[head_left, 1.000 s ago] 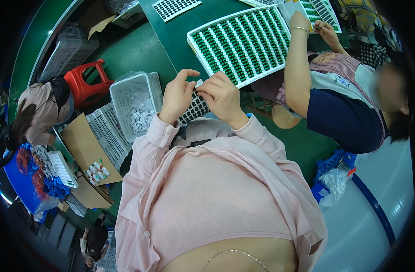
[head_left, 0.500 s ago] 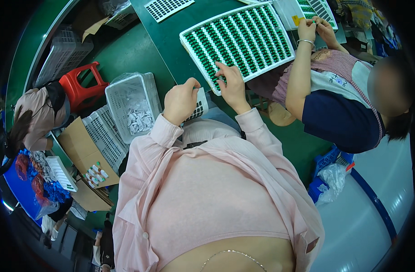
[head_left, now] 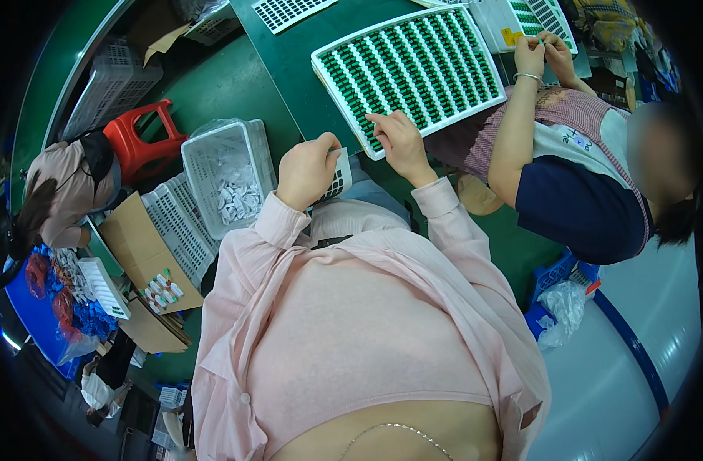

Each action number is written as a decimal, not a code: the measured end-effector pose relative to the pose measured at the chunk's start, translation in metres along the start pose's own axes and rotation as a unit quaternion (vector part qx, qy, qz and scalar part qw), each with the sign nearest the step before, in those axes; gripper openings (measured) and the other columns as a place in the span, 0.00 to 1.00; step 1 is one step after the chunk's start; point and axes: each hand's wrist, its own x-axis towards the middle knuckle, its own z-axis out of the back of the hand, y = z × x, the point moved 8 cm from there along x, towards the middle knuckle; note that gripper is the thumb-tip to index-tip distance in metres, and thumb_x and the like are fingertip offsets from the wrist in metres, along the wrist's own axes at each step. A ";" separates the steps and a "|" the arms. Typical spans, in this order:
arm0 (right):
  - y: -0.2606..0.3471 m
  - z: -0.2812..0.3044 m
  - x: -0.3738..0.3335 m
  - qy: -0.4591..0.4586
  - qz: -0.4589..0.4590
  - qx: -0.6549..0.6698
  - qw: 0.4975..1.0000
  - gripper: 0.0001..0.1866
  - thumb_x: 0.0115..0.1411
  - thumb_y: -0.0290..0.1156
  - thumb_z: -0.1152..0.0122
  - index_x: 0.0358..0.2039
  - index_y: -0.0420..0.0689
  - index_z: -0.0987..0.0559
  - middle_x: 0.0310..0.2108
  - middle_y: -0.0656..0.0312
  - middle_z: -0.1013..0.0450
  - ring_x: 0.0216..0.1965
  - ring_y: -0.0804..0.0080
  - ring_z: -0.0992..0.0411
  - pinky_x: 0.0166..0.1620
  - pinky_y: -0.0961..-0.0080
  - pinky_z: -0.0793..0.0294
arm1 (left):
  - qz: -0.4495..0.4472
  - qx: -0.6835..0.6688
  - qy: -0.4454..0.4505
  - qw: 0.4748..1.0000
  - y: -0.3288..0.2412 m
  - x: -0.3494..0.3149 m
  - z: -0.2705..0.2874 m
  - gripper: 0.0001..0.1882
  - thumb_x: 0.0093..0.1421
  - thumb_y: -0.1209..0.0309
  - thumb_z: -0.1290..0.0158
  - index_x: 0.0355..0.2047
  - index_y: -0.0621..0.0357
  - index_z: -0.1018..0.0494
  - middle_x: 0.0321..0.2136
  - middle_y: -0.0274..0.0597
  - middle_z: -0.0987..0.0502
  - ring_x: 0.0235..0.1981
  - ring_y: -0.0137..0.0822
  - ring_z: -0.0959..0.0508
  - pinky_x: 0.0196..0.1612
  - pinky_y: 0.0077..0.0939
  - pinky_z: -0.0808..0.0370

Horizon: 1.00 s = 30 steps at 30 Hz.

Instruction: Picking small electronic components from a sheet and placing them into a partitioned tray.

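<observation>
My left hand (head_left: 307, 175) is closed on a white sheet (head_left: 340, 175) with rows of dark rectangles, held upright close to my lap. Most of that sheet is hidden behind the hand. My right hand (head_left: 404, 146) reaches over the near left corner of a large white tray (head_left: 445, 123). Its fingers are bent and apart, touching or just above the small green pieces (head_left: 413, 69) that fill the tray in rows. Whether a tiny item is at the fingertips cannot be made out.
A similar sheet (head_left: 290, 11) lies on the green table (head_left: 290, 58). To my right a co-worker's hands (head_left: 542, 55) work over another tray. At left stand a white basket (head_left: 227, 173) with small white pieces, a red stool (head_left: 145, 138) and a cardboard box (head_left: 148, 246).
The tray and table sit slightly farther right in the picture. My right hand has shifted slightly right along with them, its fingers still at the tray's corner. My left hand keeps the sheet.
</observation>
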 end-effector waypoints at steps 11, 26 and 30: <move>0.011 -0.009 0.001 0.033 0.120 -0.046 0.991 0.12 0.54 0.19 0.45 0.41 0.42 0.24 0.28 0.57 0.31 0.32 0.60 0.30 0.33 0.66 0.31 | -0.015 -0.007 0.007 1.000 -0.001 0.000 -0.005 0.06 0.58 0.70 0.46 0.35 0.56 0.26 0.23 0.49 0.22 0.27 0.52 0.22 0.29 0.45 0.28; 0.018 -0.006 0.001 -0.024 -0.274 0.446 0.852 0.18 0.57 0.16 0.45 0.48 0.37 0.34 0.35 0.62 0.27 0.36 0.79 0.30 0.41 0.82 0.30 | 0.049 -0.242 0.029 0.969 0.005 0.009 -0.008 0.07 0.61 0.74 0.45 0.35 0.66 0.22 0.24 0.36 0.22 0.26 0.22 0.25 0.28 0.19 0.30; 0.027 0.009 0.002 -0.074 -0.271 0.436 0.855 0.10 0.59 0.20 0.41 0.41 0.37 0.26 0.31 0.63 0.26 0.28 0.84 0.30 0.31 0.88 0.31 | 0.139 -0.359 0.015 0.923 0.015 0.004 -0.007 0.08 0.62 0.72 0.44 0.34 0.67 0.22 0.25 0.32 0.22 0.26 0.19 0.26 0.28 0.15 0.31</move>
